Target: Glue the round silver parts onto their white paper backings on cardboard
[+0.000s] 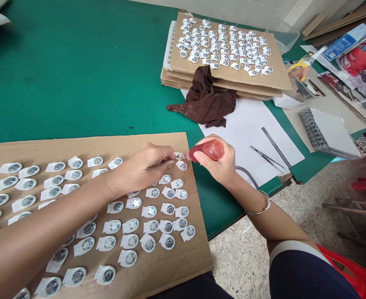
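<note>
My left hand (145, 166) is closed around slim metal tweezers (158, 165), their tip close to a small round metal piece on white backing (179, 155) at the cardboard's far right corner. A red squeeze bulb (213, 149) is gripped in my right hand (223, 168), its narrow end pointing left at that same piece. Whether the tips touch it is too small to tell. Rows of similar round pieces (129, 257) with white tabs lie across the cardboard sheet (183, 278). My left forearm hides some of them.
Behind, stacked cardboard (279, 77) carries many more such pieces, with a brown cloth (212, 99) against its front. A paper sheet (251, 120) bears a steel ruler (276, 145) and other tweezers (266, 158). A clear box (307, 89) and a silver-edged stack (332, 128) stand right.
</note>
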Tool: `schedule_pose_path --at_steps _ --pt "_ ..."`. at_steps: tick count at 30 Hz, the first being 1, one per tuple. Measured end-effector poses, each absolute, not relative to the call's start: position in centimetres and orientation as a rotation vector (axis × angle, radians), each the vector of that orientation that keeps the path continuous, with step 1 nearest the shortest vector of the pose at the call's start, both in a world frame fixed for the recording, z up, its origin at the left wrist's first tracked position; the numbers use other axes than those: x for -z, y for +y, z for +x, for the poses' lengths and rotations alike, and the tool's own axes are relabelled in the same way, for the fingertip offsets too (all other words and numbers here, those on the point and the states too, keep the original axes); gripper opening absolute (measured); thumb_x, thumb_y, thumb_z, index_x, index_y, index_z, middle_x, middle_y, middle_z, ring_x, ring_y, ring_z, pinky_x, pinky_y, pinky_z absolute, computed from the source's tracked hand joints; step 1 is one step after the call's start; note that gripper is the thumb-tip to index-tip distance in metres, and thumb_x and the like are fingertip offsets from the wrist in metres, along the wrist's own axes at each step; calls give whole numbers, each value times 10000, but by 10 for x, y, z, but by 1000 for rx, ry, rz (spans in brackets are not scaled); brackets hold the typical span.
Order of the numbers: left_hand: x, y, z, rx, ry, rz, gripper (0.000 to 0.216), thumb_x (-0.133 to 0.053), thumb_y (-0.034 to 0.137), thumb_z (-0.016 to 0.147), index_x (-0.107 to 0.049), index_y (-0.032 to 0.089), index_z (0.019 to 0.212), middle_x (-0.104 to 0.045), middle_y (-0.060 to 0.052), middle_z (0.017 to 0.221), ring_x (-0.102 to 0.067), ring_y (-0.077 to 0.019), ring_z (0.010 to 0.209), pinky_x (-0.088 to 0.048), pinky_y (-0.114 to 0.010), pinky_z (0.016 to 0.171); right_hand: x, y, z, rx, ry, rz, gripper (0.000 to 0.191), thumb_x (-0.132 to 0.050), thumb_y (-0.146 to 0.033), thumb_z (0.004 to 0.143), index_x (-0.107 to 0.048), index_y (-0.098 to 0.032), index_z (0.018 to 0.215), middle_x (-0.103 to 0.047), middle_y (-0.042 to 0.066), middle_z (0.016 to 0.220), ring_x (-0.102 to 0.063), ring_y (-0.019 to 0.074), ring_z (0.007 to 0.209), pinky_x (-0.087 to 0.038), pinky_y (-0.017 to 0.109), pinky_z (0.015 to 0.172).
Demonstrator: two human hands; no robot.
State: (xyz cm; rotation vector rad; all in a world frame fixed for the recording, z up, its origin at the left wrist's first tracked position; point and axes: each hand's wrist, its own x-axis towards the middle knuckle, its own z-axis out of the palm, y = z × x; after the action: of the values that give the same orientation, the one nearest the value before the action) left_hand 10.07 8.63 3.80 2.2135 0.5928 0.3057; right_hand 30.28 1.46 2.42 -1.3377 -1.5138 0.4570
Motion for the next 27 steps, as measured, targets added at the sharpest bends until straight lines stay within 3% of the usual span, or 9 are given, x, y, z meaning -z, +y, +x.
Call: schedule_pose_path --at_steps 27 --pt "-38 86 100 -288 617 2197 154 -441 147 858 -592 143 886 -576 -22 699 -487 -116 577 -355 -253 521 -22 16 298 -462 -1518 -1319 163 -679 -334 743 -591 -199 770 -619 17 811 -592 146 742 -499 306 732"
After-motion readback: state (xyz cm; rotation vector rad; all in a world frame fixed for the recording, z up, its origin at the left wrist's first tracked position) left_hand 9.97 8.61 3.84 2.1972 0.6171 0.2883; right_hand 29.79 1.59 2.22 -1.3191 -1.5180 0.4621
